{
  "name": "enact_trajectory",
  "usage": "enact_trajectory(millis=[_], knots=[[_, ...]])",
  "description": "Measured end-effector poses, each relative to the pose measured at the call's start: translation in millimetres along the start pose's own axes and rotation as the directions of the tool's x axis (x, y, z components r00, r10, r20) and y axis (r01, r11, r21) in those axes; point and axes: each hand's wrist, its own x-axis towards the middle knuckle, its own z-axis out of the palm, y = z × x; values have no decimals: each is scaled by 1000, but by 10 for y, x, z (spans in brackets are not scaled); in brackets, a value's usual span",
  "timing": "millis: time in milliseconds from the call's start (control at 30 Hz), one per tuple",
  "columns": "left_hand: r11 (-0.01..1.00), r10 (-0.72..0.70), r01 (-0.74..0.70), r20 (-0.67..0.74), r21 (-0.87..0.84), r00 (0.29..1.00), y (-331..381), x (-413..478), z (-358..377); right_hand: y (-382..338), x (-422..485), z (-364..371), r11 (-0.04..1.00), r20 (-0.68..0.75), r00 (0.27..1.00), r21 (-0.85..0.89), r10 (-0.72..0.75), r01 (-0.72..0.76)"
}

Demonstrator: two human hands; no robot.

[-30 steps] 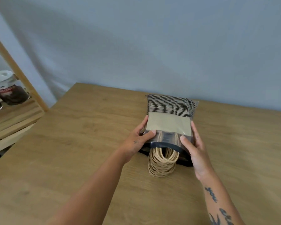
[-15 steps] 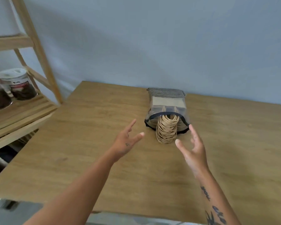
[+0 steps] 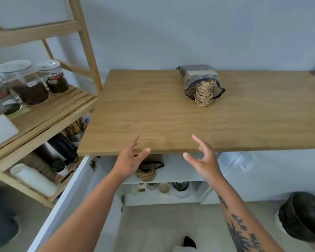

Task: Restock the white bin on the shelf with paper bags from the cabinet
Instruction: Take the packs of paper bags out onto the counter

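Lying on counter (image 3: pixel 153 110) — paper bags (image 3: pixel 204 92), beyond fingers (image 3: pixel 198 142).

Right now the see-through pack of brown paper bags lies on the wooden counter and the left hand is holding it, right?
No. In the head view the see-through pack of brown paper bags lies on the wooden counter, but the left hand is empty, well apart from it.

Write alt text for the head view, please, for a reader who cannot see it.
The left hand and right hand hover empty before a wooden countertop, above an open white cabinet. A pack of paper bags lies on the countertop; jars stand on the shelf at left.
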Motion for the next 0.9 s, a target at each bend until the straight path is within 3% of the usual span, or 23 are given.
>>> enact_trajectory(millis=[367,600,800,900], knots=[[982,-184,185,-16,31,983,-751,-405,-102,454,-267,563,982,124,975,-73,182,-174],[921,-377,372,25,112,926,-1265,-181,61,1053,-75,819,914,201,891,-83,406,-398],[878,-478,478,5,38,878,-1765,230,229,1534,321,1023,898,212,874,-168,437,-408],[878,-474,473,-1,79,881,-1994,430,298,1737,525,1110,902,229,878,-217,419,-374]])
